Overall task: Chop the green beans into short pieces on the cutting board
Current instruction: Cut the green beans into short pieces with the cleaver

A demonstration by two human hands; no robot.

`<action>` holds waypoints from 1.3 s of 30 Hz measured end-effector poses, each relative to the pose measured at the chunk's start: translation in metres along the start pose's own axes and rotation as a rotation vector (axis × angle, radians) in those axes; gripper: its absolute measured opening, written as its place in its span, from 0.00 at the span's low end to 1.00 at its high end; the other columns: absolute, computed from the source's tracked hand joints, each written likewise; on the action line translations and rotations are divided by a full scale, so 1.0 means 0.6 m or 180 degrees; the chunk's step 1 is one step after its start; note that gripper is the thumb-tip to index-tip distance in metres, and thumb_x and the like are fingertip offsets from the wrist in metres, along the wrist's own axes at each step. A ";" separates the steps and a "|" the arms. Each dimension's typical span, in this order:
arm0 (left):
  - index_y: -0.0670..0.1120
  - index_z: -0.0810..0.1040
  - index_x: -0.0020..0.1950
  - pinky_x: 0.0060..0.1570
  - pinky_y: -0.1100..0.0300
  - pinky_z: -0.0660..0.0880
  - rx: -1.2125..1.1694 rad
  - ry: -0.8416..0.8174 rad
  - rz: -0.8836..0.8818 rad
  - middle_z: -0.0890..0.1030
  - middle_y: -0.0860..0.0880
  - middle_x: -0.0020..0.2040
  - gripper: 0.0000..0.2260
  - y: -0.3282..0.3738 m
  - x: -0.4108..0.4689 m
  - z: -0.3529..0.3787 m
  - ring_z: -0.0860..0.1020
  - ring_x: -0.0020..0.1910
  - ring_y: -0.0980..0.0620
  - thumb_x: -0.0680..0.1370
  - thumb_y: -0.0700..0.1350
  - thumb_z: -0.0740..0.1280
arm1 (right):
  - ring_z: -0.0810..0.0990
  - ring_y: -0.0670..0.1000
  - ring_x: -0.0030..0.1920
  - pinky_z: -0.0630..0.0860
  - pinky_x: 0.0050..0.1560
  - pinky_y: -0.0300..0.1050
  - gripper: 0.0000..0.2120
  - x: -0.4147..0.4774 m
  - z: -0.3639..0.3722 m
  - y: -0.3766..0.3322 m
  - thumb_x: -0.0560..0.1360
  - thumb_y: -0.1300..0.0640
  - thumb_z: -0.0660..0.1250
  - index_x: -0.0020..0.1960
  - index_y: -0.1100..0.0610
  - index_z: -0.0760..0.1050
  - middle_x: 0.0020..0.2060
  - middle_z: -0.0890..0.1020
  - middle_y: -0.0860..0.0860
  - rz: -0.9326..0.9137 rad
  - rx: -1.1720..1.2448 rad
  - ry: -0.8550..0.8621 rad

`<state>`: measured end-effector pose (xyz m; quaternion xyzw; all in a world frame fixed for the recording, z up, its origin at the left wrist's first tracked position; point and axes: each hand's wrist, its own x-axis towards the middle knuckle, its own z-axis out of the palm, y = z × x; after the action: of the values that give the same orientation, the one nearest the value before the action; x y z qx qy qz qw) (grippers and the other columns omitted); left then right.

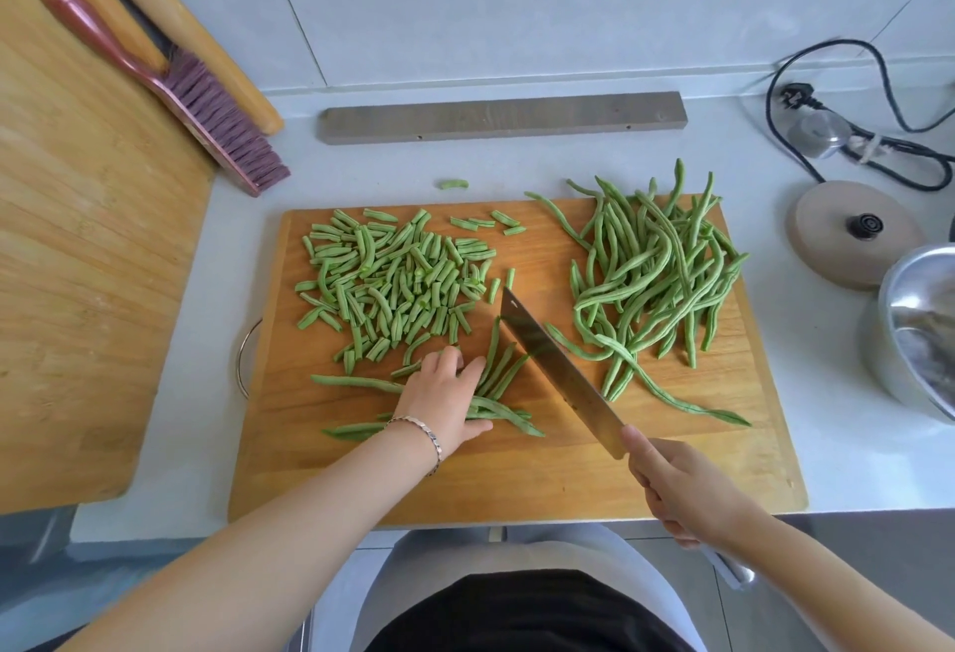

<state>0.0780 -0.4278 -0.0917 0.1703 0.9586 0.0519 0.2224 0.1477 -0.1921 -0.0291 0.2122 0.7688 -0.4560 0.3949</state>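
**Green beans being chopped on a wooden board**

A small bundle of whole green beans (496, 382) is pinned flat to the near middle of the cutting board (517, 476) by the left hand (444, 401), whose fingers are pressed together over the pods with the thumb stretched toward the near side. A bracelet (421, 437) is worn on that wrist. Just beside the fingertips, a cleaver (555, 367) is held tilted over the bundle; its handle is wrapped fully by the right hand (677, 488), closed in a fist.

Two heaps are laid on the board: cut pieces (393, 284), too many to count, at the far left, and uncut long beans (656, 284) at the far right, some tips overhanging the far edge. One stray piece (453, 183) is seen off the board on the counter (362, 171). Bare wood is left along the near edge and between the two heaps.

Only one container is seen, a metal pot (914, 331) at the right edge, near the board's right side; its contents cannot be made out. One round lid (852, 233) is laid flat behind it, with a black cord (847, 109) further back. One grey bar (504, 116) is set beyond the board. To the left, one larger wooden board (77, 238), one brush (206, 103) and one rolling pin (206, 47) are placed.
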 end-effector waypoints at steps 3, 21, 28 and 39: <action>0.48 0.58 0.74 0.56 0.58 0.71 -0.0101 0.0021 0.0030 0.65 0.46 0.61 0.30 0.009 0.005 0.004 0.65 0.61 0.47 0.76 0.55 0.64 | 0.56 0.45 0.19 0.58 0.20 0.36 0.25 -0.001 -0.002 0.001 0.70 0.34 0.52 0.35 0.57 0.61 0.19 0.63 0.46 -0.0028 0.0040 0.0040; 0.41 0.63 0.70 0.56 0.57 0.68 0.0366 -0.0062 -0.0238 0.68 0.44 0.63 0.28 0.031 0.014 -0.003 0.67 0.61 0.46 0.77 0.57 0.60 | 0.58 0.44 0.18 0.58 0.22 0.32 0.29 -0.002 -0.042 0.002 0.66 0.30 0.49 0.38 0.58 0.64 0.18 0.61 0.44 -0.0240 -0.1079 -0.0116; 0.40 0.59 0.73 0.57 0.57 0.66 0.0414 -0.0158 -0.0231 0.65 0.43 0.67 0.29 0.028 0.014 0.004 0.65 0.62 0.45 0.79 0.56 0.57 | 0.60 0.47 0.28 0.60 0.34 0.41 0.26 0.031 -0.020 0.007 0.72 0.33 0.47 0.35 0.56 0.61 0.27 0.62 0.48 -0.0416 -0.1531 0.0109; 0.41 0.57 0.74 0.59 0.59 0.66 0.0118 0.0095 -0.0622 0.65 0.45 0.65 0.28 0.037 0.009 0.009 0.66 0.62 0.46 0.79 0.56 0.56 | 0.53 0.47 0.21 0.53 0.23 0.36 0.24 0.027 -0.020 -0.009 0.71 0.36 0.52 0.36 0.58 0.60 0.22 0.59 0.49 0.0000 0.0199 -0.0157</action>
<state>0.0825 -0.4050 -0.0952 0.0792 0.9746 0.0147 0.2089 0.1293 -0.1848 -0.0362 0.2132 0.7442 -0.4849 0.4070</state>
